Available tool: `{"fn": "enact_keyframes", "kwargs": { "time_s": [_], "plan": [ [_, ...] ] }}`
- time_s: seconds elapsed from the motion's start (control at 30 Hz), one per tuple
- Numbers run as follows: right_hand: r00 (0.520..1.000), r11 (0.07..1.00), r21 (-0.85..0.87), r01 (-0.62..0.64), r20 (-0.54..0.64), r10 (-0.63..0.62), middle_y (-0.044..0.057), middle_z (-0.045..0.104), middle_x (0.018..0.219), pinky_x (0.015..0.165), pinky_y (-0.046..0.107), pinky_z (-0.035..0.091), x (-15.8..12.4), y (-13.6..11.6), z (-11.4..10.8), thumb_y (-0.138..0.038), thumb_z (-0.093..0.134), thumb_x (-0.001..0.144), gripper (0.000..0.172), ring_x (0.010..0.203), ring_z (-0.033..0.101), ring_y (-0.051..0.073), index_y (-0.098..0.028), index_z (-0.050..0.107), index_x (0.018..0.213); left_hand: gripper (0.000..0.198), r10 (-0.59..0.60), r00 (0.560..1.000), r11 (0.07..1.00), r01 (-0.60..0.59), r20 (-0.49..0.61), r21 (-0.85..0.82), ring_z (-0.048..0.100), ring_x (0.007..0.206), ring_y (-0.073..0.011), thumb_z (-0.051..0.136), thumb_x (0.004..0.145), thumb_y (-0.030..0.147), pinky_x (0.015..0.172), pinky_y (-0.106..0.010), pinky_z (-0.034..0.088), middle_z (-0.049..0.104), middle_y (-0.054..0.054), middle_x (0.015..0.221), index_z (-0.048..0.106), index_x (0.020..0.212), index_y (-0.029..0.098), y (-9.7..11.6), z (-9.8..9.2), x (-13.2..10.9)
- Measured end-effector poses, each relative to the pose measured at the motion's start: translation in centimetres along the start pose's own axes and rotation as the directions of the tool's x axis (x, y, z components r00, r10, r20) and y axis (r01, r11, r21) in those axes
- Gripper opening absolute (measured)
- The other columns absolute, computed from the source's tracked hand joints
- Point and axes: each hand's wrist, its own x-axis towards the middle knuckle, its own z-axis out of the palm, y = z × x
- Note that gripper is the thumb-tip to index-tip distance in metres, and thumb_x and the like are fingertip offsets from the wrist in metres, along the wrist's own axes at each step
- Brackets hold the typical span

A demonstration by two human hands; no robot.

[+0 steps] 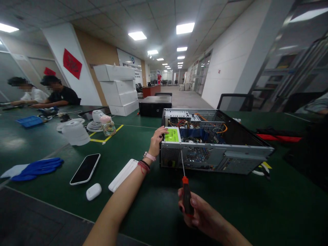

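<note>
An open grey computer case (230, 153) lies on its side on the green table, its cables and boards showing. My left hand (156, 140) rests on the case's near left corner, fingers curled over the power supply with the green label (172, 135). My right hand (194, 212) is closed round the orange and black handle of a screwdriver (186, 191). The thin shaft points up and away, with its tip at the case's rear panel near the power supply.
On the table to the left lie a phone (85, 168), a white earbud case (93, 191), a white flat slab (123, 175), blue gloves (38, 167), small white fans (75, 132) and a jar (108, 126). Two people sit at the far left. A black box (155, 105) stands behind.
</note>
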Motion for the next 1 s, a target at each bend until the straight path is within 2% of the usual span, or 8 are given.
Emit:
{"fn": "enact_keyframes", "kwargs": {
  "time_s": [0.1, 0.23, 0.47, 0.63, 1.0],
  "plan": [
    [1.0, 1.0, -0.011, 0.022, 0.001, -0.022, -0.002, 0.059, 0.079, 0.04, 0.015, 0.025, 0.06, 0.01, -0.03, -0.037, 0.073, 0.069, 0.036, 0.041, 0.043, -0.001, -0.019, 0.052, 0.092, 0.04, -0.015, 1.0, 1.0, 0.015, 0.004, -0.004, 0.047, 0.121, -0.0238, 0.027, 0.086, 0.034, 0.105, -0.044, 0.033, 0.062, -0.01, 0.114, 0.063, 0.091, 0.016, 0.06, 0.02, -0.04],
    [0.998, 0.996, -0.063, 0.069, -0.002, -0.069, 0.0, 0.059, 0.085, 0.039, 0.016, 0.029, 0.05, 0.08, -0.05, -0.037, 0.07, 0.071, 0.032, 0.041, 0.047, 0.0, -0.017, 0.052, 0.088, 0.04, -0.032, 0.999, 0.999, 0.032, 0.0, -0.012, 0.046, 0.122, -0.0231, 0.027, 0.086, 0.032, 0.107, -0.043, 0.031, 0.061, -0.01, 0.114, 0.063, 0.091, 0.016, -0.01, 0.12, -0.09],
    [0.999, 0.997, -0.051, 0.053, 0.01, -0.053, 0.0, 0.059, 0.08, 0.044, 0.017, 0.041, 0.01, -0.18, 0.05, -0.035, 0.07, 0.072, 0.035, 0.048, 0.056, 0.006, -0.017, 0.052, 0.094, 0.038, -0.028, 1.0, 0.999, 0.028, 0.001, -0.028, 0.045, 0.123, -0.024, 0.029, 0.086, 0.033, 0.107, -0.042, 0.03, 0.062, -0.01, 0.113, 0.063, 0.091, 0.016, 0.1, 0.1, -0.01],
    [1.0, 0.999, -0.047, 0.009, 0.002, -0.009, 0.004, 0.064, 0.086, 0.048, 0.018, 0.043, -0.12, -0.45, 0.4, -0.034, 0.067, 0.075, 0.035, 0.056, 0.064, 0.011, -0.017, 0.052, 0.101, 0.038, -0.029, 1.0, 0.999, 0.029, -0.004, -0.041, 0.045, 0.123, -0.024, 0.029, 0.086, 0.033, 0.107, -0.042, 0.03, 0.062, -0.01, 0.113, 0.063, 0.091, 0.016, 0.01, 0.08, -0.07],
    [1.0, 0.999, -0.047, -0.012, -0.002, 0.012, 0.004, 0.064, 0.086, 0.052, 0.022, 0.042, -0.31, -0.62, 0.31, -0.034, 0.064, 0.077, 0.034, 0.056, 0.062, 0.01, -0.018, 0.053, 0.106, 0.041, -0.03, 0.999, 0.999, 0.029, -0.014, -0.033, 0.046, 0.123, -0.0244, 0.029, 0.086, 0.037, 0.107, -0.042, 0.031, 0.062, -0.01, 0.113, 0.063, 0.091, 0.016, 0.07, 0.14, -0.01]
  ]
}}
